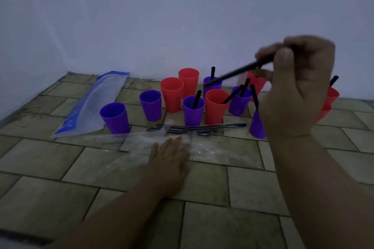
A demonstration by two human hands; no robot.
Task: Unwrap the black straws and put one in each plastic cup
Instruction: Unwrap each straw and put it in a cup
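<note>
Several purple and red plastic cups stand on the tiled floor near the wall. My right hand [297, 79] is raised above them, shut on a black straw [238, 73] that slants down-left toward the back purple cup [212, 85], which holds a straw. Several other cups hold black straws. The two left purple cups [115, 117] [150, 104] and two red cups [172, 94] [188, 81] hold none. Wrapped straws [194, 127] lie in front of the cups. My left hand [168, 159] rests flat on crumpled clear wrappers [212, 151], fingers apart.
A clear and blue plastic bag [91, 105] lies at the left by the wall. The white wall runs close behind the cups. More red cups [332, 97] stand partly hidden behind my right hand.
</note>
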